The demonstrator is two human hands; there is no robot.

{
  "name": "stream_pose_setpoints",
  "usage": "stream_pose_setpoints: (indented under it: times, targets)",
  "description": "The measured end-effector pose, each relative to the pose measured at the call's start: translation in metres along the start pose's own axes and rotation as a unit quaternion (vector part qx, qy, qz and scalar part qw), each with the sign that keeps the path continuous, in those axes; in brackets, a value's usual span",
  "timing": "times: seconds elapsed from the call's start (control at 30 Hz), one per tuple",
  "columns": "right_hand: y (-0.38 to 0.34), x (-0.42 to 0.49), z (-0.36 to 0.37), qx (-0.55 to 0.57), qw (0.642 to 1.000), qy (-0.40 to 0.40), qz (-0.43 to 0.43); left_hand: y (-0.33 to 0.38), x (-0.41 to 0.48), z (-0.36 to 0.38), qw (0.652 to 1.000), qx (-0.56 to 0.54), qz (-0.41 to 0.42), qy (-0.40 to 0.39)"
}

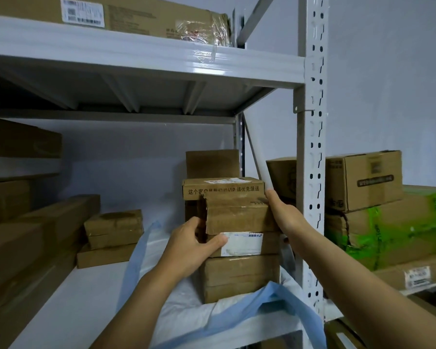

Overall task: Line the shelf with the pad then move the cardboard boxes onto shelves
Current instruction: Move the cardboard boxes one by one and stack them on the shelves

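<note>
Box stack (241, 275) sits on pad (186, 306), 5 o'clock corner of shelf (73, 298). Left hand (189, 250) grips stack's 9 o'clock edge, thumb on label (244, 244). Right hand (285, 212) flat, fingers straight, pressing 3 o'clock side.

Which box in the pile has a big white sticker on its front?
The box touched by the left hand, third from top; the others' fronts have no big white sticker.

A storeroom for parcels; a grey steel rack (141, 59) with a slotted upright post (312, 152) fills the view; left of the post, taped cardboard boxes (239, 217) bearing shipping labels are stacked on a shelf (73, 298); right of the post, more labelled cartons (363, 182) pile up; behind the post stands a bare pale wall (388, 84).
</note>
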State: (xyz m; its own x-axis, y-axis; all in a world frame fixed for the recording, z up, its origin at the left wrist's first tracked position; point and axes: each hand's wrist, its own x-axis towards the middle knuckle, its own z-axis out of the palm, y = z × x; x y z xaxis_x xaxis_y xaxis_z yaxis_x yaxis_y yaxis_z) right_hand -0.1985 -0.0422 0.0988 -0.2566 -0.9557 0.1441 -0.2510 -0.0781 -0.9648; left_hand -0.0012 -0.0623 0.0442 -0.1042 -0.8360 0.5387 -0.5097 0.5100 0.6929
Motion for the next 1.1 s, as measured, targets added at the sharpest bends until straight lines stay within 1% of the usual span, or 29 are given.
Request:
stream_pose_setpoints:
  times: [0.07,0.1,0.13,0.17,0.23,0.27,0.3,0.37,0.43,0.5,0.6,0.67,0.8,0.87,0.9,0.97,1.03,1.1]
  targets:
    - [0.001,0.003,-0.002,-0.009,1.000,-0.001,-0.004,0.000,0.000,-0.004,1.000,-0.008,-0.007,-0.017]
    - [0.001,0.004,-0.003,-0.008,1.000,-0.003,-0.009,0.000,-0.001,-0.007,0.999,-0.034,-0.010,-0.020]
    - [0.001,0.005,-0.004,-0.001,1.000,-0.004,-0.020,0.001,-0.001,-0.010,0.997,-0.070,-0.011,-0.003]
    - [0.000,0.007,-0.005,0.016,0.999,-0.004,-0.035,0.001,0.002,-0.013,0.994,-0.096,-0.013,0.044]
    - [-0.004,0.008,-0.005,0.058,0.996,-0.004,-0.060,-0.002,0.015,-0.016,0.980,-0.089,-0.027,0.176]
    - [-0.007,0.008,-0.005,0.078,0.995,-0.010,-0.067,0.001,0.022,-0.017,0.972,-0.082,-0.047,0.213]
    - [-0.009,0.011,-0.005,0.101,0.992,-0.021,-0.068,0.003,0.031,-0.017,0.969,-0.086,-0.066,0.223]
    - [-0.012,0.015,-0.006,0.124,0.989,-0.056,-0.065,0.010,0.044,-0.015,0.972,-0.125,-0.084,0.180]
    - [-0.010,0.023,-0.007,0.123,0.984,-0.099,-0.078,0.011,0.056,-0.011,0.973,-0.165,-0.092,0.135]
    - [-0.009,0.027,-0.005,0.130,0.979,-0.138,-0.078,0.016,0.062,-0.004,0.973,-0.174,-0.101,0.113]
    - [-0.003,0.042,-0.005,0.126,0.976,-0.154,-0.091,0.024,0.066,0.005,0.976,-0.166,-0.088,0.106]
    - [-0.003,0.042,-0.006,0.124,0.975,-0.161,-0.084,0.022,0.072,0.007,0.977,-0.157,-0.094,0.112]
    - [-0.004,0.038,-0.006,0.115,0.974,-0.168,-0.100,0.013,0.076,0.011,0.977,-0.137,-0.110,0.122]
    - [-0.013,0.026,-0.007,0.092,0.979,-0.132,-0.128,0.009,0.076,0.012,0.974,-0.141,-0.107,0.144]
    - [-0.019,0.018,-0.005,0.069,0.980,-0.104,-0.157,0.005,0.073,0.009,0.970,-0.143,-0.103,0.167]
    - [-0.035,0.008,-0.004,0.010,0.963,-0.042,-0.265,0.002,0.070,-0.001,0.962,-0.155,-0.098,0.204]
    - [-0.054,-0.006,0.013,-0.015,0.940,-0.038,-0.339,-0.009,0.064,-0.018,0.949,-0.167,-0.105,0.248]
    - [-0.068,-0.019,0.039,0.013,0.923,-0.076,-0.376,-0.024,0.061,-0.040,0.923,-0.204,-0.132,0.300]
